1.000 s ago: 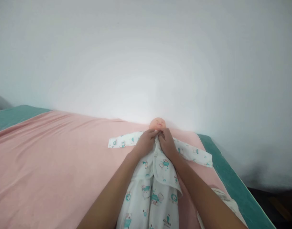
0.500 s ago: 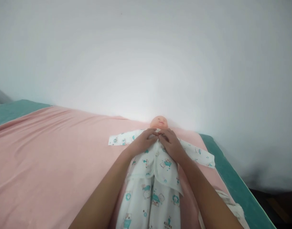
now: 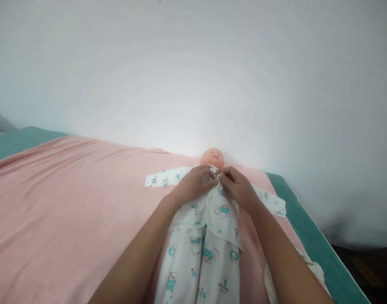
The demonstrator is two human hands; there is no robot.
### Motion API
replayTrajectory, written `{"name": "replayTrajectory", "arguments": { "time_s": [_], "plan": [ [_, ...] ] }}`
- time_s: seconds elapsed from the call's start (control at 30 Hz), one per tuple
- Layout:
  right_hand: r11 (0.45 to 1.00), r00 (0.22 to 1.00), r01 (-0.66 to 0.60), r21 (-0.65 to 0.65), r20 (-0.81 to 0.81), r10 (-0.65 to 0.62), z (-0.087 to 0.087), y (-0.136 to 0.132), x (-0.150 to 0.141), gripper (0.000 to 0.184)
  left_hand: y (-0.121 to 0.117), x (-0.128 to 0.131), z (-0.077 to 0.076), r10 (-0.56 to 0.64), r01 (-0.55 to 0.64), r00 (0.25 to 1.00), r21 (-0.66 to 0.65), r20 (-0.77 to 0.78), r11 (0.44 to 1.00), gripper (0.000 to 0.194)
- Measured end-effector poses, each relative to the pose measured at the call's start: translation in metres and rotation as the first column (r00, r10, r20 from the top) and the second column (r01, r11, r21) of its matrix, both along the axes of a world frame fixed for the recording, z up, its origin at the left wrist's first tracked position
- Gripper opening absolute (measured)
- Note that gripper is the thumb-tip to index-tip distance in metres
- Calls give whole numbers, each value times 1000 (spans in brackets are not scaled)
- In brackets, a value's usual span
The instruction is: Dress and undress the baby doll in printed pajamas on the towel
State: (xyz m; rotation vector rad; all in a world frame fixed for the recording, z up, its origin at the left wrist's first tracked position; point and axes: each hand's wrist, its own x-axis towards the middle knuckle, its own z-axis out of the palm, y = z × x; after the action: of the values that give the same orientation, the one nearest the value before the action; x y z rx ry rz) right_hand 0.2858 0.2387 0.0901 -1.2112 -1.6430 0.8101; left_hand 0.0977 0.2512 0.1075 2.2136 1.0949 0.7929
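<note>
A doll (image 3: 212, 157) lies on its back, wearing a white baby shirt (image 3: 193, 215) with teal prints and matching trousers (image 3: 183, 261). At the shirt's neckline, my left hand (image 3: 198, 181) pinches the front edge of the cloth. My right hand (image 3: 237, 185) grips the other side of the same opening, fingers and thumb closed on the fabric and slightly lifting it. The fingertips of both hands almost meet. A button (image 3: 210, 196) shows lower on the front. Both sleeves stretch outward, the left one (image 3: 161, 179) lying flat.
Pink cloth (image 3: 85, 219) covers most of a teal bed surface (image 3: 320, 240). A white wall (image 3: 193, 76) rises right behind the doll's head. Some pale crumpled fabric (image 3: 316, 270) lies beside my right forearm. Beyond the bed's right edge it is dark.
Both hands have shifted slightly right at the collar. My right hand has turned and now pulls the shirt's edge up a little. The camera view has tipped slightly downward.
</note>
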Motion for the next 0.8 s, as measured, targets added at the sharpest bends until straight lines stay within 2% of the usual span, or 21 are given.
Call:
{"name": "replayTrajectory", "arguments": {
  "time_s": [0.13,0.23,0.3,0.4,0.5,0.57,0.63,0.67,0.73,0.77,0.8],
  "plan": [
    [994,979,106,23,-179,-100,-6,3,1,22,-5,-15,1,-142,143,990,-113,16,983,27],
    [989,956,137,50,-266,-119,-10,3,2,20,-9,-23,1,-149,154,988,-177,43,972,30],
    [991,956,119,64,-276,-97,-11,1,2,19,-11,-21,1,-105,121,990,-180,96,976,31],
    [997,977,46,65,-209,-32,-10,-2,1,17,-14,-10,-3,-22,43,988,-135,156,990,32],
    [998,996,11,70,-91,-4,-7,-3,5,19,-10,-3,-7,20,-15,991,-39,130,999,37],
    [995,999,48,87,-2,-48,-3,-2,15,25,-2,-10,-8,74,-77,994,31,76,997,39],
    [983,979,150,110,125,-163,1,-1,32,32,9,-29,-9,237,-234,971,109,-12,966,39],
    [970,948,216,114,214,-236,3,0,43,35,15,-42,-10,377,-363,924,155,-69,919,39],
    [934,830,345,96,435,-351,5,1,61,40,26,-68,-12,651,-596,722,266,-237,758,38],
    [916,756,394,74,541,-369,5,2,67,41,30,-78,-13,701,-640,625,288,-343,712,37],
    [902,693,428,56,620,-368,4,3,70,41,32,-86,-14,712,-661,555,290,-431,692,36]
  ]
}}
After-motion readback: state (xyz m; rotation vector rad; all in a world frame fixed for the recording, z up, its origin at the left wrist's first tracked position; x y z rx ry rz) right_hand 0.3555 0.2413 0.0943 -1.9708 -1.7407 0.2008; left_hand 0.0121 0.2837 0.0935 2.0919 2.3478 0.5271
